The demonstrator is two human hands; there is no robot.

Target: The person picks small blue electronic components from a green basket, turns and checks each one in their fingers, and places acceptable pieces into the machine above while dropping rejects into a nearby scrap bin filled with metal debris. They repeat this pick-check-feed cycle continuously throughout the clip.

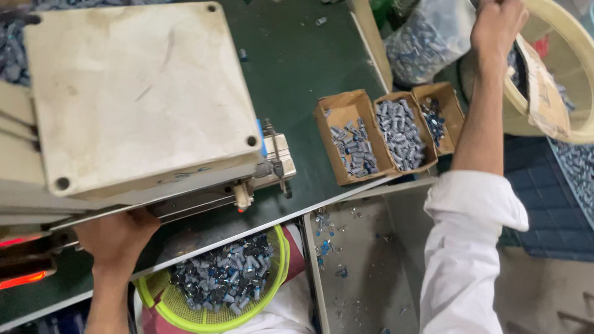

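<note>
Hands are working on opposite sides of the bench. The left hand (117, 238) is pressing up under the near edge of the beige box-shaped metal machine (136, 93), fingers tucked out of sight beneath it, so their curl cannot be judged; this placement seems to be steadying the unit. The right hand (495, 25) is reaching far right, closing its fingers on the rim of the cream plastic tub (572, 74), apparently tilting it toward the person. Small blue-grey cylindrical parts (226, 272) are lying in the lime-green mesh basket (275, 272) near the lap, presumably catching output. Three open brown cardboard trays (337, 108) are sitting between, keeping sorted parts within reach.
</note>
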